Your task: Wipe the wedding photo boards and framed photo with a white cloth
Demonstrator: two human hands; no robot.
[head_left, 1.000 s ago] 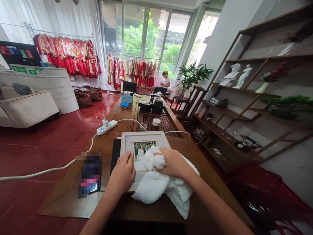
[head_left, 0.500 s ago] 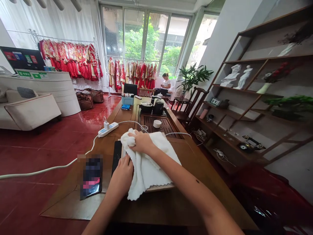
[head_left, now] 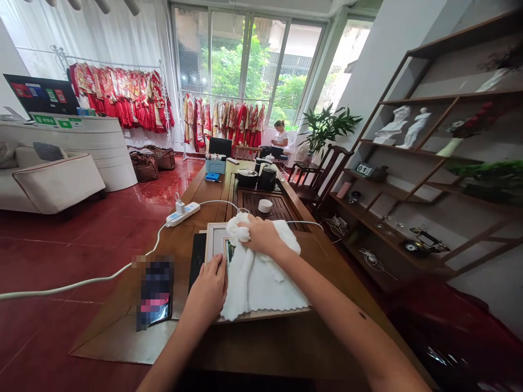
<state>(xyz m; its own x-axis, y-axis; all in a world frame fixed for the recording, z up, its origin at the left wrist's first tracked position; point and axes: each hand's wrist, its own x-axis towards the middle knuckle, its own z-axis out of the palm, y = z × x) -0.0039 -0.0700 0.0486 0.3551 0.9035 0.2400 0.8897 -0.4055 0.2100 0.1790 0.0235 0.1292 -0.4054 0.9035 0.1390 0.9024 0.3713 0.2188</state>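
A light wooden picture frame (head_left: pixel 213 242) lies flat on the dark wooden table (head_left: pixel 261 348) in front of me. A white fluffy cloth (head_left: pixel 261 275) covers most of it. My right hand (head_left: pixel 261 235) is closed on a bunch of the cloth and presses it onto the frame's far edge. My left hand (head_left: pixel 209 286) lies flat with fingers stretched out on the frame's near left part, holding it down. Only the frame's left strip and near edge show.
A phone (head_left: pixel 155 294) lies left of the frame, with a black slab under the frame's left side. A white power strip (head_left: pixel 182 213) with cable, a small cup (head_left: pixel 265 205) and teapots (head_left: pixel 257 177) stand farther along. A person (head_left: pixel 278 139) sits at the far end. Shelves (head_left: pixel 408 190) stand on the right.
My right hand carried the cloth from the frame's middle up to its far left corner, then slid a little to the right along the far edge. The left hand stayed on the frame.
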